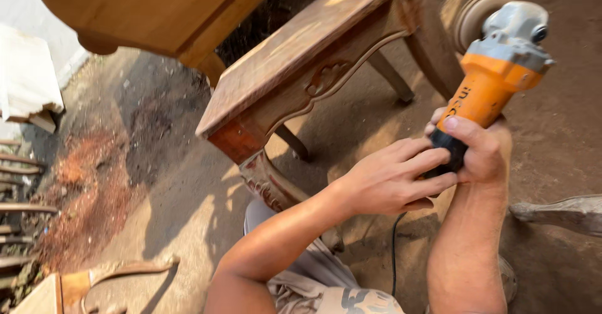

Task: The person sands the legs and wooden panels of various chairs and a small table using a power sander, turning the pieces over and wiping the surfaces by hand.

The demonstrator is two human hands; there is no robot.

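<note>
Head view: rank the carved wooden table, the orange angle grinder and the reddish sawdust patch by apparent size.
1. Carved wooden table.
2. Reddish sawdust patch.
3. Orange angle grinder, though it is nearer the camera, so unsure against the patch.

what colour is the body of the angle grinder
Orange body on the angle grinder, with a grey metal head and black rear grip; shown in the head view.
</note>
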